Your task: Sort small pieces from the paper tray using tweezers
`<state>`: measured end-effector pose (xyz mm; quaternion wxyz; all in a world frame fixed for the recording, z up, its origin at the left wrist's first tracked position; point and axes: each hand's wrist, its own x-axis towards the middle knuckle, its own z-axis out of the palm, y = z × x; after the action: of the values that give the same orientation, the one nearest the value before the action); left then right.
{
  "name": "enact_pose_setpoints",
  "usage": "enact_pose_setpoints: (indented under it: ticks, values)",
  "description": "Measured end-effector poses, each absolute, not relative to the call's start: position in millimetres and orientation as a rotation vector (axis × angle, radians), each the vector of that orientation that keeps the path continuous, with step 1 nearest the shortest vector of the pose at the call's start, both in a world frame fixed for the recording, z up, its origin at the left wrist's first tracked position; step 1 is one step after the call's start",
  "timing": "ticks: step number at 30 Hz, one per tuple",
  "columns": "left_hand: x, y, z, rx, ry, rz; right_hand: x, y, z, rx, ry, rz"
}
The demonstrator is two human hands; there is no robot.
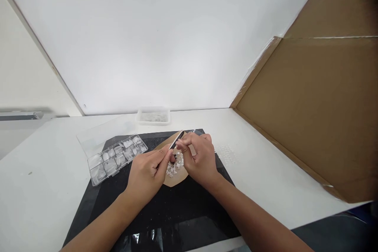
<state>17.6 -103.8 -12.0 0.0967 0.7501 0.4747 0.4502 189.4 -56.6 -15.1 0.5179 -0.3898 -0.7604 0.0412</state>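
My left hand [149, 168] is closed around the lower end of a slim nail file [177, 139], dark on one face with a pale edge, which slants up to the right. Just beside it, my right hand [201, 158] is closed in a pinch, fingertips at the file; whatever small thing they hold is too small to make out. Beneath both hands lies a brown paper sheet [173, 183], partly hidden by them, with many small white pieces [173, 170] heaped on it. To the left, a clear compartment case [118, 156] with its lid open holds translucent nail tips.
A black mat [165, 212] covers part of the white table [274, 173]. At the back stands a shallow white tub [154, 116] with small pale pieces inside. Several rows of tiny translucent pieces [226, 155] lie right of the mat. A cardboard panel [319, 106] rises on the right.
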Motion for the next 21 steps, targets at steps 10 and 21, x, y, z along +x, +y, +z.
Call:
enact_pose_setpoints:
  ticks: [10, 21]
  values:
    - [12, -103, -1, 1.842, 1.354, 1.264, 203, -46, -24, -0.843, -1.481, 0.514]
    - [6, -91, -18, 1.514, 1.289, 1.35, 197, -46, -29, -0.74, -1.346, 0.844]
